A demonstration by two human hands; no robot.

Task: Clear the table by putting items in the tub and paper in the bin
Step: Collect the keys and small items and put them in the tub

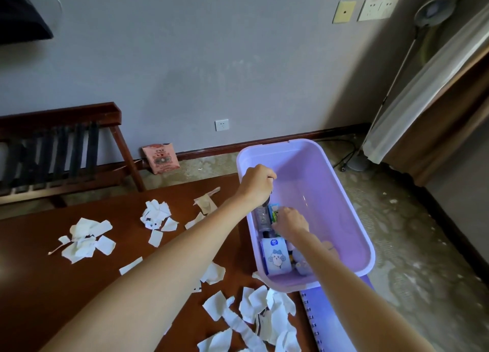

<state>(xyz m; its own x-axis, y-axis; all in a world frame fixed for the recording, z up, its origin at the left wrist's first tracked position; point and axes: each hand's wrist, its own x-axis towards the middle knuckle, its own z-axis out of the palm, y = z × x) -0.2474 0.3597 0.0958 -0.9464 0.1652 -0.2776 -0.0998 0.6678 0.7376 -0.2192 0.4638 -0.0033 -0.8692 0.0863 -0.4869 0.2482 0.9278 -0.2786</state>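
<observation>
A lilac plastic tub (341,193) sits at the right end of the dark wooden table (53,280). Both my hands are inside it. My left hand (256,183) is closed around the top of a grey tube (263,219) that stands against the tub's near-left wall. My right hand (289,223) is lower, fingers curled on a small green packet (274,212) beside the tube. A white tissue pack with a cartoon print (276,257) lies in the tub's near corner. Torn white paper scraps (84,239) are scattered over the table.
A purple spiral notebook (336,322) lies under the tub's near end. More torn paper (264,317) lies at the table's front. A wooden luggage rack (60,150) stands by the wall, with a pink packet (161,158) on the floor. A floor lamp base (358,162) and curtain are at right.
</observation>
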